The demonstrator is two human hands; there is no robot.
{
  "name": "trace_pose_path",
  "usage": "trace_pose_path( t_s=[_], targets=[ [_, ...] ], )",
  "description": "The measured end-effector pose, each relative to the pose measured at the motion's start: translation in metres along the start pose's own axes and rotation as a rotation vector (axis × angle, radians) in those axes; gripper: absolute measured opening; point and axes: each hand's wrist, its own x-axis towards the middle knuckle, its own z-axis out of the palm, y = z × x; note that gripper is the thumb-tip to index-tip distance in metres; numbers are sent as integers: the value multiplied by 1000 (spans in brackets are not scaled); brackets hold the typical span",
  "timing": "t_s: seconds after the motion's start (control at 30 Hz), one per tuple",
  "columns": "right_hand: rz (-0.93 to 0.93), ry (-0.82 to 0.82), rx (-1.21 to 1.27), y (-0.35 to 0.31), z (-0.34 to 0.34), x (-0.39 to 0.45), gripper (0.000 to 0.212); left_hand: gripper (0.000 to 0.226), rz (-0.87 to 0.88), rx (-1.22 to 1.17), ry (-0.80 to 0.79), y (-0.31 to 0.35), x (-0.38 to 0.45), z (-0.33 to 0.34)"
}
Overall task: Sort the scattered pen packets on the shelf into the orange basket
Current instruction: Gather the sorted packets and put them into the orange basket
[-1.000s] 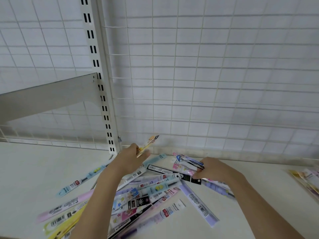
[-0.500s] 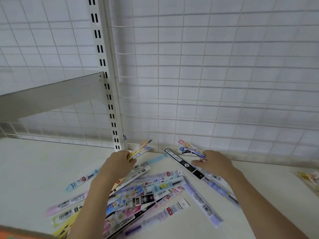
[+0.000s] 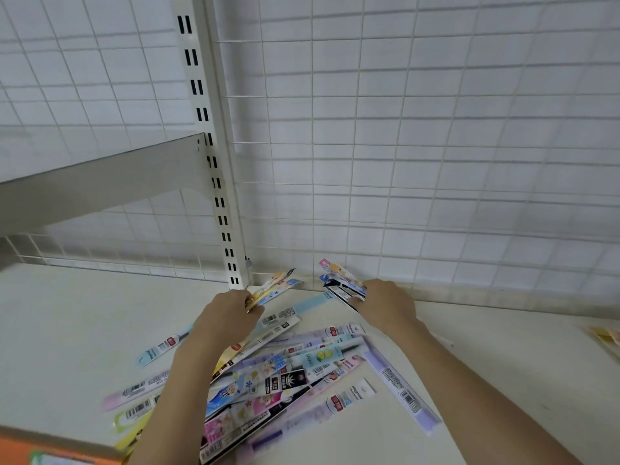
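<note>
Several long pen packets (image 3: 295, 370) lie in a loose pile on the white shelf (image 3: 67, 330). My left hand (image 3: 228, 313) is closed on a few packets (image 3: 275, 285) whose tips stick out toward the back wall. Over at the right, my right hand (image 3: 385, 305) grips another small bunch of packets (image 3: 342, 281), also pointing at the wall. Both hands hover above the pile's far side. A corner of the orange basket (image 3: 50, 446) shows at the bottom left.
A white wire grid (image 3: 402, 162) forms the back wall, with a slotted upright post (image 3: 214, 162) and a grey bracket (image 3: 100, 182) at the left. More packets (image 3: 607, 337) lie at the shelf's right edge.
Both hands have lifted their packets up and back off the pile. The view has tilted down, bringing the orange basket corner into sight.
</note>
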Motion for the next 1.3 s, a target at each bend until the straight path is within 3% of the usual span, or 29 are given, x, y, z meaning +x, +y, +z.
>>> trace_pose_path(
  t_s=[0.3, 0.47, 0.63, 0.73, 0.9, 1.03, 1.17, 1.3],
  targets=[
    [29, -44, 100, 5, -4, 2, 11, 28, -23, -21, -30, -11, -7, 9],
    [66, -86, 219, 23, -16, -22, 25, 28, 30, 2, -61, 3, -6, 20],
    [111, -12, 374, 44, -32, -59, 10, 37, 95, 23, -92, 29, -1, 29],
    [145, 47, 468, 55, -40, -77, 18, 36, 129, 19, -113, 46, 2, 35],
    [187, 102, 452, 68, -48, -92, 26, 31, 162, 48, -182, 65, 7, 49],
    [196, 124, 483, 76, -49, -101, 31, 16, 133, 116, -103, 69, 17, 51],
    [204, 116, 472, 82, -46, -107, 36, 31, 54, 172, -104, 69, 25, 53],
    [194, 77, 461, 88, -42, -106, 27, 23, 54, 188, -87, 72, 24, 55]
  ],
)
